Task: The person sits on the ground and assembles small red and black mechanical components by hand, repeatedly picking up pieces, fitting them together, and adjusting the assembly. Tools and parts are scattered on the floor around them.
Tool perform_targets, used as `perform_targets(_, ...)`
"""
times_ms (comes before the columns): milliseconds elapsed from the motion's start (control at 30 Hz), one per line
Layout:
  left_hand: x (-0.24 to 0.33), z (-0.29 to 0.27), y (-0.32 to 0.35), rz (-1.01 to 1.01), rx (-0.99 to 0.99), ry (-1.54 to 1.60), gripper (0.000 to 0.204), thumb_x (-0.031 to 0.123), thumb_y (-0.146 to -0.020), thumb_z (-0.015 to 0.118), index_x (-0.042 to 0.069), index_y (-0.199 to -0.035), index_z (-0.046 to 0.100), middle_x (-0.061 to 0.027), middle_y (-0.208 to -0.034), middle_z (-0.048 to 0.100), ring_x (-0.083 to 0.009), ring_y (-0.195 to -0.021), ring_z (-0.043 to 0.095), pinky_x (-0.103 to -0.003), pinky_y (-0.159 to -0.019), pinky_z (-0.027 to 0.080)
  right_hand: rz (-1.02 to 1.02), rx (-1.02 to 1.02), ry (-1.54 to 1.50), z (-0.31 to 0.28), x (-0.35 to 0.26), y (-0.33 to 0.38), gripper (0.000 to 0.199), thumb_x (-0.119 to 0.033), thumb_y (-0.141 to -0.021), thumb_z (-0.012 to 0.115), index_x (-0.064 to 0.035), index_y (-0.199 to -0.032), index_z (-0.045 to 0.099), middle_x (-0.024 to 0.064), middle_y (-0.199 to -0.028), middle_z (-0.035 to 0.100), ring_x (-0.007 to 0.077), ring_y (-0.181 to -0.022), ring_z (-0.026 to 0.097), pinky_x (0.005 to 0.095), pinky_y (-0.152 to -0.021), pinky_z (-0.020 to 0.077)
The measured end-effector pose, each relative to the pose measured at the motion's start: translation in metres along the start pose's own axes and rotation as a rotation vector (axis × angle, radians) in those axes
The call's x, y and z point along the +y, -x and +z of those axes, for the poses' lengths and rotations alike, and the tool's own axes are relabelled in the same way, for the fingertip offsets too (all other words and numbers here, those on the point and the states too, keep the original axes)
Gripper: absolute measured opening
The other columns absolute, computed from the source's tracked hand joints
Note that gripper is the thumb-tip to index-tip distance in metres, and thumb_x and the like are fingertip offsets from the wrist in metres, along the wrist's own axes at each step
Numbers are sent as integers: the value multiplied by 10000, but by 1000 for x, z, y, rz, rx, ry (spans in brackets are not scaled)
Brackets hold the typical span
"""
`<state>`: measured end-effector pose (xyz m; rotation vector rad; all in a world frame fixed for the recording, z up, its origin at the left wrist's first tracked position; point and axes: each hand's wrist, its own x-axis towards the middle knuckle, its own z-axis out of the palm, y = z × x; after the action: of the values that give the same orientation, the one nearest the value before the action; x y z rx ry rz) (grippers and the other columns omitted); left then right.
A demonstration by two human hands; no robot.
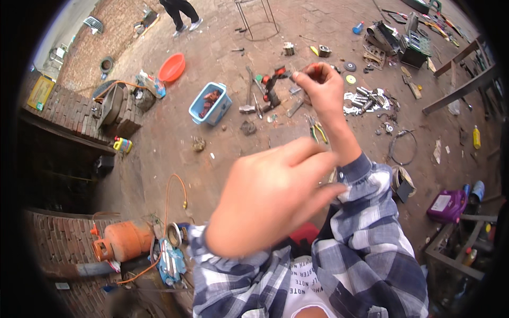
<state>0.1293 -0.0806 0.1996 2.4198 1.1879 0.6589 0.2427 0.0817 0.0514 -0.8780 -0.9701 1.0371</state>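
My left hand point(270, 196) is raised close in front of me, slightly blurred. Its fingers bend to the right, and a gap shows between them and the thumb, with nothing visible in it. Farther out, my right hand point(321, 87) has thumb and fingertips brought together in a pinch; whatever they hold is too small to make out. Just left of its fingertips, a black and red curved tool point(271, 87) lies on the ground below. A hammer point(247, 108) and yellow-handled pliers point(318, 131) also lie beneath the hands.
A blue tub point(196, 115) holding dark red things and an orange basin point(172, 68) stand at left. Loose metal parts point(368, 99) lie at right, near a metal frame point(450, 79). An orange gas cylinder point(127, 241) is at lower left, a purple jug point(448, 206) at lower right.
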Motion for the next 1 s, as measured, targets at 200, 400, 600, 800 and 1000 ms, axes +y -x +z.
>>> perform_targets(200,69,-22,-6,329,130,-250,240,175,-699,716,46,-889,646,-57,-785,585,-186,-620,600,-282,-533,461,-104,33,54,6,-7,0,233,-142,-698,776,-29,-758,582,-16,-706,566,51,-643,498,202,-583,411)
perform_targets(400,74,-8,-7,433,51,-322,219,191,-665,711,68,-828,631,-17,-696,538,-143,-547,564,-272,-456,423,-94,40,-46,2,-6,0,229,-130,-714,774,-31,-785,580,-21,-726,568,54,-653,504,197,-585,415)
perform_targets(600,-4,36,-14,290,270,180,173,115,-687,735,48,-831,667,-16,-667,598,-150,-544,590,-261,-468,442,-27,16,-79,1,-24,6,204,-87,-725,761,-29,-810,584,-5,-744,588,54,-660,527,185,-600,423)
perform_targets(800,-122,90,-29,-453,301,1183,399,325,-960,501,-22,-1155,524,-91,-1013,612,-167,-941,597,-300,-768,488,-35,-51,-142,3,-20,16,200,-62,-734,738,-35,-821,560,6,-818,590,61,-752,536,204,-678,439)
perform_targets(1000,-153,107,-36,-84,789,1445,337,207,-979,467,21,-1260,474,-91,-1199,554,-208,-1130,522,-386,-980,404,-87,-189,-19,19,-17,37,216,-80,-740,734,-23,-858,563,32,-864,612,101,-825,563,247,-764,456)
